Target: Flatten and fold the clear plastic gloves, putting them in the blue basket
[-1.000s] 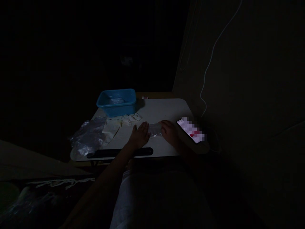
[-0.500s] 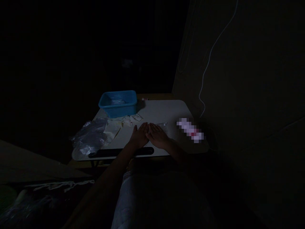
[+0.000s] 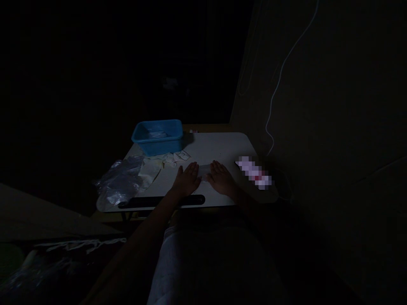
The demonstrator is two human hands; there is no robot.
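Note:
A thin clear plastic piece (image 3: 204, 171) lies flat on the white table (image 3: 219, 146). My left hand (image 3: 187, 180) rests palm down at its left edge, fingers stretched out and pointing away from me. Flat on its right side lies my right hand (image 3: 221, 178), fingers extended too. A gap separates the two hands, and the plastic shows between them. Neither hand grips anything. The scene is dim, so the plastic's outline is faint.
A blue basket (image 3: 163, 147) stands at the table's back left. Crumpled clear plastic (image 3: 119, 182) and a pale cloth or paper (image 3: 150, 171) lie at the left. A pixelated, lit object (image 3: 254, 171) is at the right. A white cable (image 3: 280, 76) hangs along the wall.
My right hand has slid to the right, away from my left hand, uncovering the plastic between them. My left hand has stayed nearly in place.

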